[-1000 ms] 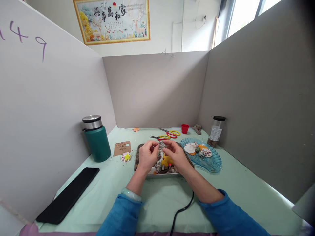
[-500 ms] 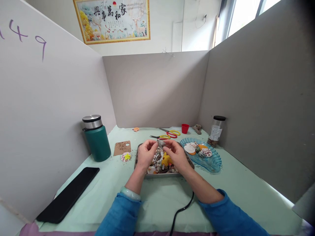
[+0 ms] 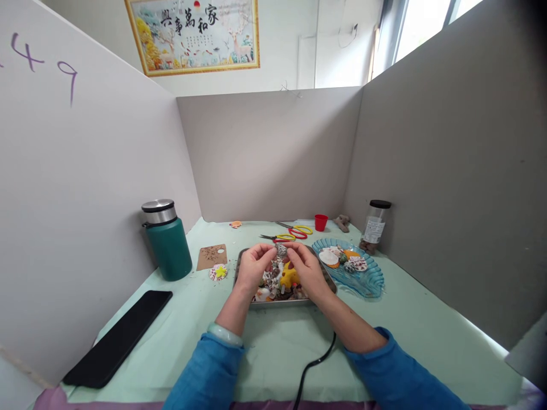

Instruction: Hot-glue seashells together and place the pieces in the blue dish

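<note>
Between the fingertips of both hands is a small grey, rough-textured piece [image 3: 281, 250], perhaps a shell; its exact kind is too small to tell. My left hand [image 3: 255, 265] pinches it from the left, and my right hand [image 3: 306, 270] from the right. Both hands hover over a metal tray [image 3: 282, 304] filled with small shells and bits. Inside the tray, below the fingers, lies a yellow star-like piece [image 3: 290, 275]. The hands hide parts of the tray's left and right sides.
At the left stand a green bottle [image 3: 170, 247] and a black flat pad [image 3: 119, 336]. Brown card [image 3: 211, 257] and a decorated disc [image 3: 218, 272] lie nearer. Behind are scissors [image 3: 294, 233] and a red cup [image 3: 321, 222]; right, a blue dish [image 3: 371, 282] and a jar [image 3: 375, 228].
The grey piece has turned slightly between my fingertips, and my fingers have shifted a little around it. Everything else lies as before, with the view moved slightly.
</note>
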Demonstrator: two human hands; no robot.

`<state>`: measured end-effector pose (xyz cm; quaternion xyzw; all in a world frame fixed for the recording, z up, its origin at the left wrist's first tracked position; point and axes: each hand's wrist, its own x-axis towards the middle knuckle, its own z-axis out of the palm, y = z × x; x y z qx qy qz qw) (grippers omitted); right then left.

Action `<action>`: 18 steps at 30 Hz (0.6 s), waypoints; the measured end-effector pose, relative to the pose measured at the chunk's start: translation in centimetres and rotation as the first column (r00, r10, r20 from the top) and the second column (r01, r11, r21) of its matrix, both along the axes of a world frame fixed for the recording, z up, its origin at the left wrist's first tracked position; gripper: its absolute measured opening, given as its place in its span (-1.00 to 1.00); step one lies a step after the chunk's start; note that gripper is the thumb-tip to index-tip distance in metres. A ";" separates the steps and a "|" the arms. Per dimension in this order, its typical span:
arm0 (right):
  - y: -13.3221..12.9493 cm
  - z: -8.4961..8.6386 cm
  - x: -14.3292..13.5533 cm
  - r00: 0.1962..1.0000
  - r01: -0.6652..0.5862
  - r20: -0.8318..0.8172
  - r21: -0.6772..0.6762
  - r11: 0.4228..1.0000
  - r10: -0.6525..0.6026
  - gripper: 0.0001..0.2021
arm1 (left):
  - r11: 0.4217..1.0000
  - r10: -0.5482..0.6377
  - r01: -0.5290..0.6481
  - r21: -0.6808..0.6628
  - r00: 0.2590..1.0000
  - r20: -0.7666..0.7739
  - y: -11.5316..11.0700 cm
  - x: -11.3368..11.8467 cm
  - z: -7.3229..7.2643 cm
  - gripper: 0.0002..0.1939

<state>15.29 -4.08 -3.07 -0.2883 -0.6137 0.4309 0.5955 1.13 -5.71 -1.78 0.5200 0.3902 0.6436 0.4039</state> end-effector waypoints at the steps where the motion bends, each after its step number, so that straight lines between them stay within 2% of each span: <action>1: -0.1 0.0 0.0 1.000 -0.010 0.001 -0.002 1.000 0.010 -0.78 | 1.000 -0.005 0.005 0.000 1.000 -0.008 0.0 0.0 0.0 -0.68; 4: 0.0 0.0 0.0 0.998 -0.058 -0.023 -0.023 0.998 0.057 -0.77 | 1.000 -0.005 0.004 -0.008 0.999 -0.036 -0.1 0.1 0.1 -0.67; 8: 0.2 -0.2 -0.2 0.989 -0.120 -0.096 -0.118 0.986 0.109 -0.71 | 1.000 0.010 -0.011 -0.012 0.998 -0.055 -0.1 0.0 0.1 -0.65; 14: 0.2 0.1 -0.2 0.944 -0.284 -0.233 -0.204 0.937 0.235 -0.67 | 0.999 0.033 -0.033 -0.001 0.997 -0.070 0.0 -0.1 -0.1 -0.67; 18: 0.3 0.3 0.0 0.905 -0.365 -0.323 -0.257 0.895 0.276 -0.65 | 0.993 0.111 -0.109 0.049 0.992 -0.055 0.3 -0.3 -0.2 -0.67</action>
